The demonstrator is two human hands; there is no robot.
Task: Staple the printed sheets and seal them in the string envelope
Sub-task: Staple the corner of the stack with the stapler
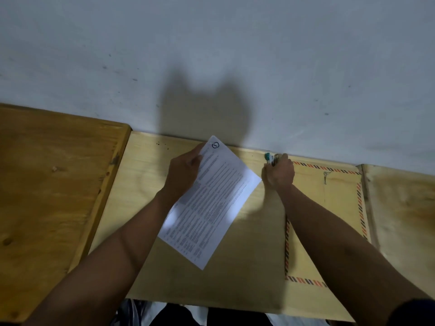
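Observation:
My left hand (182, 171) pinches the upper left edge of the printed sheets (211, 198), holding them tilted above the pale wooden table (146, 175). To the right, my right hand (279, 174) grips a small stapler (270, 158) with a teal end, close to the table's far edge. The stapler is a short way from the sheets' right edge, not touching them. A brown string envelope (339, 208) with a red and dark striped border lies flat on the table under my right forearm. Its string clasp (326, 175) shows near its top.
A white wall (211, 55) rises directly behind the table's far edge. A darker wooden table (47, 184) adjoins on the left and another wooden surface (404, 203) on the right. My lap shows below the near edge.

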